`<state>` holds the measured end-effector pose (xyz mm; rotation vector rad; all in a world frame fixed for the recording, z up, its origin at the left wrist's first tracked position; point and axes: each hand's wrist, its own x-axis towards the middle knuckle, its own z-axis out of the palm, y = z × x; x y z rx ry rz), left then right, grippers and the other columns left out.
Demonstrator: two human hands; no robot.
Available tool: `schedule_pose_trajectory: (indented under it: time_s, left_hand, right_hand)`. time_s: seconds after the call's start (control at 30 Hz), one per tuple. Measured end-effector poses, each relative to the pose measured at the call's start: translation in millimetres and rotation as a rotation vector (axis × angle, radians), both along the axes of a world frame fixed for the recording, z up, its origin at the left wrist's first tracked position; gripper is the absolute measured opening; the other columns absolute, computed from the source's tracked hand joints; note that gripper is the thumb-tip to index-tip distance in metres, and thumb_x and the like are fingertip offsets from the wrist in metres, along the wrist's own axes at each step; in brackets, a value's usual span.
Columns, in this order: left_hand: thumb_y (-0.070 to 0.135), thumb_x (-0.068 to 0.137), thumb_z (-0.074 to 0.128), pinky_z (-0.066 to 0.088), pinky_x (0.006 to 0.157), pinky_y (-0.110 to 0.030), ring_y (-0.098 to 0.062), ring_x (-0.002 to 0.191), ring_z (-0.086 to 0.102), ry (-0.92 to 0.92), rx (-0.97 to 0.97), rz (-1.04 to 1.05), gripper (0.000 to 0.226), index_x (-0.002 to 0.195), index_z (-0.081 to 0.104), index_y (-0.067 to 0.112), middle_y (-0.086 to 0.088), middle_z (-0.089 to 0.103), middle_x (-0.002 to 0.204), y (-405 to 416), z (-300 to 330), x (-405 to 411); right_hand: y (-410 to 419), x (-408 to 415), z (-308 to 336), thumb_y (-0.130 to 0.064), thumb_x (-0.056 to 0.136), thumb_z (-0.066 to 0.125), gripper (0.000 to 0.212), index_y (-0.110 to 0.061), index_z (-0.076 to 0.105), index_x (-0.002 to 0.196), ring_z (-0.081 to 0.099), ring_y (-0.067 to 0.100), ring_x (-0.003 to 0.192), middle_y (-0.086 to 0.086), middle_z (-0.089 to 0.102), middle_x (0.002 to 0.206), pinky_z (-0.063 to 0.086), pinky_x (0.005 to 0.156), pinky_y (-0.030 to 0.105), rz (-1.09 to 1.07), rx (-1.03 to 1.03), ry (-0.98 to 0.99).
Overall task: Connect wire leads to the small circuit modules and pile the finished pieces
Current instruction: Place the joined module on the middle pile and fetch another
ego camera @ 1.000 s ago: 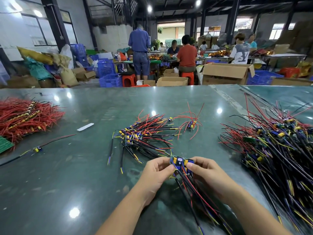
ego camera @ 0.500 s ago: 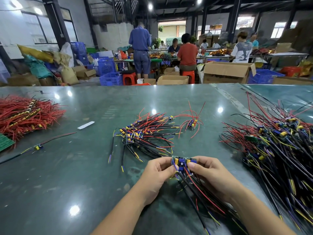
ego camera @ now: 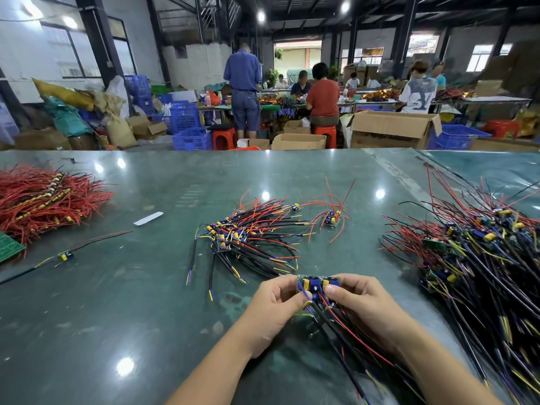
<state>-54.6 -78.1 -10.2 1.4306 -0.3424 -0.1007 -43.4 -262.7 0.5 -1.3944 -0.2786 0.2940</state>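
Between both hands I hold a small cluster of circuit modules (ego camera: 317, 284) with blue and yellow parts; their black and red leads trail back toward me. My left hand (ego camera: 276, 305) pinches the cluster's left side and my right hand (ego camera: 361, 302) pinches its right side. Just beyond lies a pile of wired modules (ego camera: 248, 235) in the middle of the green table (ego camera: 122, 302). A small module with red leads only (ego camera: 331, 219) sits to that pile's right.
A big heap of wired modules (ego camera: 479, 258) fills the right side. Red wire bundles (ego camera: 41, 200) lie at far left beside a green board (ego camera: 8, 248). A single wired module (ego camera: 65, 255) and a white strip (ego camera: 148, 218) lie left of centre. People work at benches behind.
Both hands have stayed in place, with the cluster of modules turned slightly between the fingers. The piles on the table have not moved.
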Motion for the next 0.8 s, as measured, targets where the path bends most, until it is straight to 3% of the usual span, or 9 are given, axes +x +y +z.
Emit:
schedule_pose_trajectory:
  time_s: [0.07,0.37,0.5,0.63,0.73,0.8]
  left_hand:
    - [0.003,0.087,0.063,0.049,0.075,-0.019,-0.008,0.084,0.063,0.006,0.006,0.038,0.013,0.099,0.070,0.006,-0.005,0.073,0.095,0,-1,1]
    - [0.008,0.084,0.064,0.048,0.080,-0.021,-0.016,0.090,0.062,0.019,-0.020,-0.098,0.027,0.106,0.068,-0.006,-0.012,0.070,0.101,9,0,5]
    - [0.008,0.085,0.062,0.050,0.080,-0.023,-0.014,0.088,0.063,0.029,-0.061,-0.131,0.021,0.104,0.070,0.002,-0.008,0.071,0.099,8,4,2]
    - [0.011,0.082,0.070,0.049,0.074,-0.021,-0.011,0.082,0.063,0.045,-0.026,-0.064,0.021,0.101,0.070,0.003,-0.005,0.071,0.093,8,10,4]
    - [0.014,0.076,0.072,0.048,0.063,-0.018,-0.009,0.071,0.060,0.123,0.035,-0.011,0.013,0.089,0.073,0.009,-0.003,0.069,0.081,22,17,7]
    - [0.014,0.081,0.073,0.042,0.055,-0.014,-0.002,0.063,0.056,0.124,0.084,0.185,0.003,0.084,0.073,0.013,0.004,0.069,0.074,30,20,10]
  right_hand:
    - [2,0,1,-0.023,0.076,0.068,0.023,-0.001,0.071,0.085,0.061,0.018,0.065,0.017,0.069,0.080,0.050,0.064,0.027,0.001,-0.045,-0.043]
    - [-5,0,1,-0.025,0.079,0.068,0.035,0.006,0.068,0.095,0.061,0.021,0.079,0.019,0.069,0.090,0.049,0.073,0.027,0.126,-0.044,-0.058]
    - [-3,1,-1,-0.022,0.080,0.069,0.035,0.006,0.066,0.100,0.063,0.024,0.076,0.023,0.067,0.093,0.051,0.068,0.028,0.178,0.085,0.027]
    - [-1,2,0,-0.020,0.077,0.073,0.027,0.001,0.068,0.092,0.064,0.023,0.070,0.021,0.066,0.086,0.053,0.063,0.028,0.113,0.110,0.075]
    - [-14,5,11,-0.019,0.074,0.069,0.017,-0.005,0.069,0.082,0.058,0.010,0.059,0.009,0.059,0.071,0.047,0.054,0.015,-0.020,0.158,0.087]
    - [-21,7,17,-0.021,0.073,0.065,0.015,-0.009,0.072,0.076,0.057,0.007,0.055,0.005,0.062,0.067,0.047,0.054,0.013,-0.097,0.167,0.084]
